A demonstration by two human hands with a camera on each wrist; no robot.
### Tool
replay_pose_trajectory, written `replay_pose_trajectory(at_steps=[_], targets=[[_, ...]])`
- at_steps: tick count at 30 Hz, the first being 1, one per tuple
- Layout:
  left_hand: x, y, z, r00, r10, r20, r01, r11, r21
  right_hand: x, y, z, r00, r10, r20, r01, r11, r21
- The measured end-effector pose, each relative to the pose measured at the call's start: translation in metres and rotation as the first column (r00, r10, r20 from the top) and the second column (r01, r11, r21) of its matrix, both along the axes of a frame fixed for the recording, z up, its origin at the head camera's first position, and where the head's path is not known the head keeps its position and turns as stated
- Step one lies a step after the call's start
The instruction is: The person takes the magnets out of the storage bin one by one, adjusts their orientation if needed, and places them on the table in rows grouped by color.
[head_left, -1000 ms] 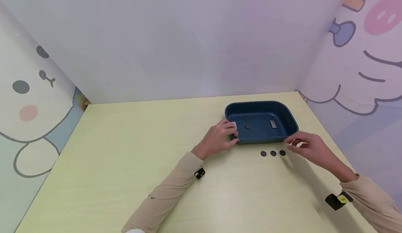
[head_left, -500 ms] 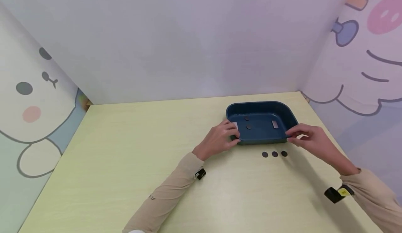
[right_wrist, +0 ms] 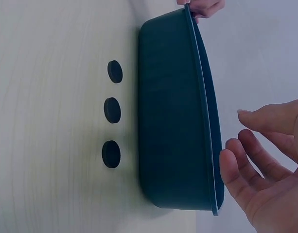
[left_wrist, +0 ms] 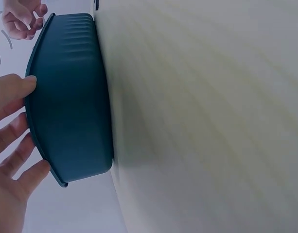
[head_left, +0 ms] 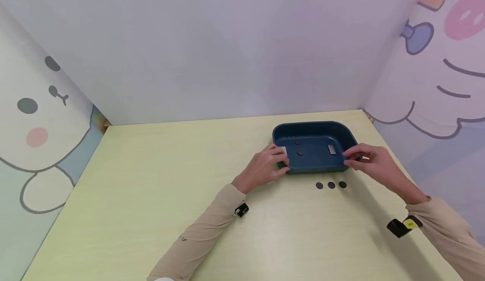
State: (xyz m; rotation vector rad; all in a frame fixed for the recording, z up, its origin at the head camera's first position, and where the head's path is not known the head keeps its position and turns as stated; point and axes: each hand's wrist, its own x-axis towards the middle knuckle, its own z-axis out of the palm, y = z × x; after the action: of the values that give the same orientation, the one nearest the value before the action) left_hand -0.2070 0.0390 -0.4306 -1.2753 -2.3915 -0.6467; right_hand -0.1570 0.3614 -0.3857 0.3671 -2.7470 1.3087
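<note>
A dark blue plastic basin [head_left: 318, 169] stands near the back right of the table. My left hand [head_left: 263, 165] grips its left front rim, thumb outside and fingers over the edge, as the left wrist view shows. My right hand [head_left: 367, 163] hovers at the right front corner, fingers loosely bent and nothing between thumb and fingertips in the right wrist view. Inside lie two small dark discs [head_left: 300, 152], a small pale rectangular piece [head_left: 331, 149] and a white piece [head_left: 283, 150] partly hidden by my left fingers. Three black discs [right_wrist: 112, 110] lie in a row before the basin.
The pale yellow wooden table [head_left: 170, 180] stretches far to the left of the basin. A plain light wall [head_left: 212, 54] rises behind it, with cartoon-printed panels [head_left: 447, 83] at both sides.
My right hand has moved up and slightly left, from in front of the basin's right corner to over its rim. The left hand keeps its grip on the basin.
</note>
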Motion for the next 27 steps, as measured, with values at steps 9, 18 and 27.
replay_pose_trajectory(at_steps=[9, 18, 27], targets=[[0.0, 0.0, 0.002, 0.999, 0.001, 0.051, -0.002, 1.0, 0.006, -0.011, -0.005, 0.001, 0.999, -0.028, 0.035, 0.026, 0.999, 0.042], [-0.001, 0.0, 0.001, 0.996, 0.003, 0.088, -0.004, 1.0, 0.012, -0.022, -0.009, -0.006, 1.0, 0.024, 0.008, -0.024, 0.999, 0.021], [-0.001, 0.0, 0.001, 0.993, -0.007, 0.114, 0.003, 1.0, 0.03, -0.032, -0.015, -0.011, 0.999, 0.032, 0.009, -0.032, 0.999, 0.007]])
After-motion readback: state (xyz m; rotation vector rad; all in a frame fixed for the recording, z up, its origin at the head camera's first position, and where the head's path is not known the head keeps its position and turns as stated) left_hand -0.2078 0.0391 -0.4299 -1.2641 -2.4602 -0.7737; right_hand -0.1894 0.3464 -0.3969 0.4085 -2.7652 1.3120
